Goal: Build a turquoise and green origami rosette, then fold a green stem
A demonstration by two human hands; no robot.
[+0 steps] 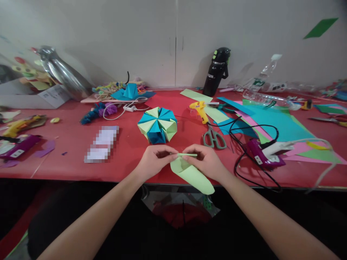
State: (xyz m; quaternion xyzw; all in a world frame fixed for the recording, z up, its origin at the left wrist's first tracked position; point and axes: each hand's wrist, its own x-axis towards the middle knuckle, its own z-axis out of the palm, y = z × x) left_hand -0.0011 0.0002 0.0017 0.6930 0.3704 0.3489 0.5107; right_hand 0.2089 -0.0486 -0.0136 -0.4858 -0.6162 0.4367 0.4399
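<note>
A light green paper piece (193,175) hangs over the front edge of the red table, its upper edge rolled or folded over. My left hand (157,160) pinches the upper left corner of this paper between thumb and fingers. On the right, my right hand (203,160) grips the same upper edge, thumb in front. Just beyond my hands sits a folded paper ball (158,124) of blue and light green panels; neither hand touches it. Grey-handled scissors (214,139) lie behind my right hand, beside a yellow glue gun (200,110).
On the red table (130,144), a blurred-out flat object (102,144) lies left. Purple power strips (264,155) with black cables lie right, a second at far left. Coloured sheets (284,122), clear bottles, a black bottle (216,72) and a steel jug (65,76) stand or lie further back.
</note>
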